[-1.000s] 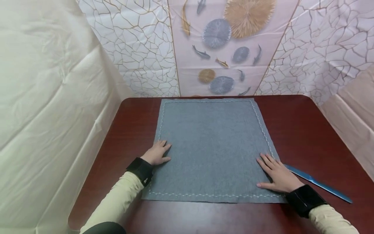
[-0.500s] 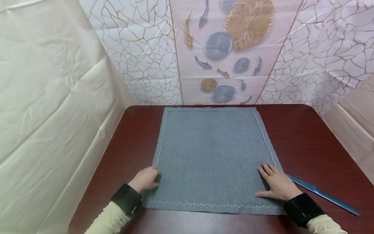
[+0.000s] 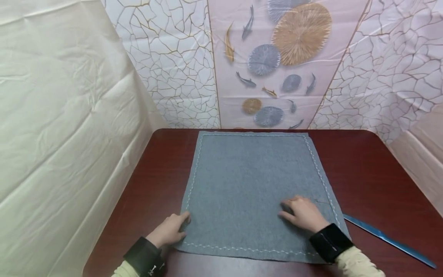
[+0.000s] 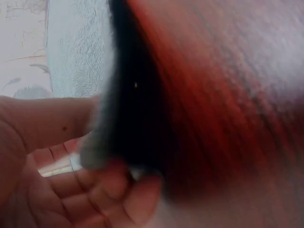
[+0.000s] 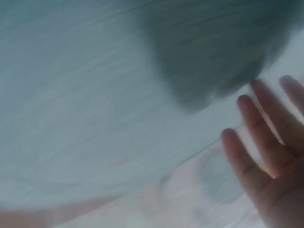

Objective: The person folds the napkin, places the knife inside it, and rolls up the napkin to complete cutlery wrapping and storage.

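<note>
A grey-blue cloth [image 3: 249, 173] with pale zigzag stitching along its borders lies spread on the dark red table. At its front left edge my left hand [image 3: 169, 230] pinches the cloth; in the left wrist view the cloth edge [image 4: 100, 128] is lifted between thumb and fingers, with a dark gap under it. Over the right front part of the cloth is my right hand [image 3: 306, 214], its shadow falling beside it. Seen in the right wrist view, the fingers of the right hand [image 5: 266, 156] are loosely extended and hold nothing.
Along the right side, a long slim blue tool [image 3: 391, 240], knife-like in outline, lies with its far end at the cloth's edge. The dark red table [image 3: 367, 165] ends against a patterned hanging [image 3: 266, 88]. Pale fabric [image 3: 69, 127] hangs at the left.
My left hand has drawn back toward the front left corner and taken hold of the cloth edge. My right hand has left the right border and moved inward. The head view has shifted.
</note>
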`<act>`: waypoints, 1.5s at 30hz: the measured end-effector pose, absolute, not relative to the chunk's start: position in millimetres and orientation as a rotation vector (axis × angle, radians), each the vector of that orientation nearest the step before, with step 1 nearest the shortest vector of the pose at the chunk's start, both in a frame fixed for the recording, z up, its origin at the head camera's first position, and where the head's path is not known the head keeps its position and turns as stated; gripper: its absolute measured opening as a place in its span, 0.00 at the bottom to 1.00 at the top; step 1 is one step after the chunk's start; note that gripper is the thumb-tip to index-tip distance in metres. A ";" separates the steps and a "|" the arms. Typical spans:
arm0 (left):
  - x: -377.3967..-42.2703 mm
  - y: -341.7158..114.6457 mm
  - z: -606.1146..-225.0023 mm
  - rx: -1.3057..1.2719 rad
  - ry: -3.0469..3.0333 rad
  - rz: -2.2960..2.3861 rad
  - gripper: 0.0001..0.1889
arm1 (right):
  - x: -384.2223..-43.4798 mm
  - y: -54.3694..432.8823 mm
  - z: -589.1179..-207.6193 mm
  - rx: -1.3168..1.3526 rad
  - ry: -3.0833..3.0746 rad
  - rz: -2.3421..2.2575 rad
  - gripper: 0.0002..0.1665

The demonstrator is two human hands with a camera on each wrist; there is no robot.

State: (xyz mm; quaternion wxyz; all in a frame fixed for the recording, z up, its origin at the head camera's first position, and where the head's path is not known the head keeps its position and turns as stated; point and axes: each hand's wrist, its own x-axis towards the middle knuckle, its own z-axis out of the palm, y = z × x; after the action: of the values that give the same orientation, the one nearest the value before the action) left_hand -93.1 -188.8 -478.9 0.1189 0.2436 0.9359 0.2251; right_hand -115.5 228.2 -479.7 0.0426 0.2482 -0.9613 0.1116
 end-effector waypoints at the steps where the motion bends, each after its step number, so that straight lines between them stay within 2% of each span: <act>1: -94.5 -188.1 -478.6 0.762 2.742 0.672 0.13 | -117.0 215.8 -480.1 0.804 -2.927 0.385 0.19; 7: -104.9 -175.6 -472.7 0.883 2.747 0.889 0.11 | -122.1 146.0 -481.9 1.161 -2.913 0.646 0.15; 11: -112.4 -164.2 -470.7 0.793 2.648 1.096 0.05 | -123.9 112.4 -481.3 1.332 -2.928 0.750 0.16; 15: -116.2 -155.6 -474.3 0.583 2.389 1.336 0.11 | -123.6 86.7 -482.2 1.412 -2.936 0.836 0.21; 18: -117.0 -151.5 -478.6 0.533 2.310 1.381 0.13 | -121.0 70.5 -483.6 1.435 -2.923 0.892 0.25; 20: -117.3 -149.0 -481.5 0.575 2.366 1.339 0.10 | -119.0 61.9 -483.5 1.412 -2.909 0.936 0.24; 23: -118.0 -145.3 -484.2 0.656 2.496 1.269 0.05 | -117.0 53.9 -482.7 1.322 -2.891 1.005 0.16; 27: -120.7 -140.3 -485.3 0.748 2.621 1.242 0.04 | -118.0 52.8 -483.5 1.210 -2.835 1.018 0.08; 32: -121.9 -136.4 -482.9 0.852 2.730 1.215 0.10 | -126.1 63.8 -482.3 1.102 -2.813 0.981 0.08; 40: -116.4 -132.8 -477.8 1.235 2.837 0.586 0.11 | -146.3 87.9 -469.4 0.926 -2.835 0.892 0.09; 45: -115.0 -129.2 -478.3 1.323 2.825 0.482 0.13 | -157.1 101.2 -460.6 0.820 -2.833 0.893 0.04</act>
State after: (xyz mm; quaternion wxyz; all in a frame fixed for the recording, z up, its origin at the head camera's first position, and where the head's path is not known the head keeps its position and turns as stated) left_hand -115.0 -129.2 -478.3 -0.0073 0.4191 0.8950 0.1529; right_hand -157.1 101.2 -460.6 0.0299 0.2660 -0.9189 0.2896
